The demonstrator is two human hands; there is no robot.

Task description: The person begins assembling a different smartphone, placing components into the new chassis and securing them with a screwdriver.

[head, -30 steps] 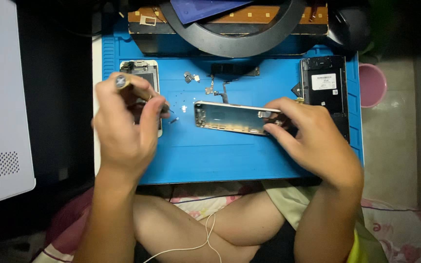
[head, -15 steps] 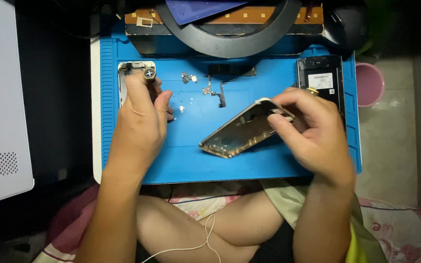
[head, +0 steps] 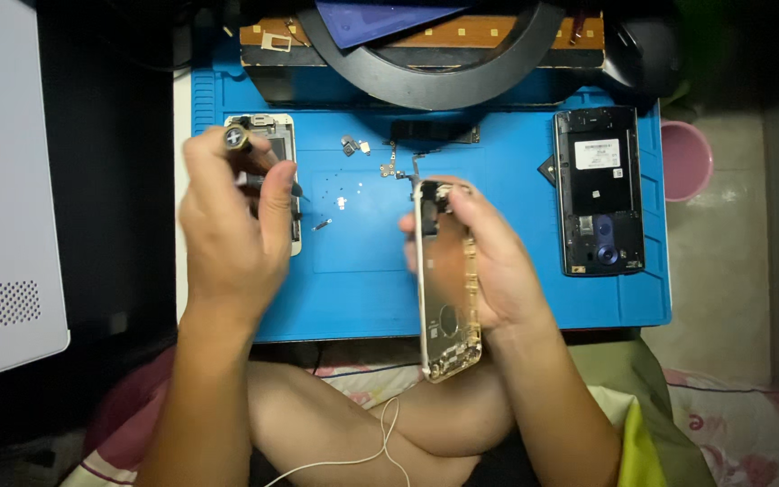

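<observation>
Both grips closed: right hand [head: 489, 261] clasps gold phone frame [head: 445, 307] upright on edge; left hand [head: 232, 234] pinches screwdriver [head: 243, 149]

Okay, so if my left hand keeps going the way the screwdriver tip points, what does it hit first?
The left hand holds the screwdriver angled down and right. Going straight on, the tip would probably first meet the blue mat near the small loose part, though depth is hard to judge.
</observation>
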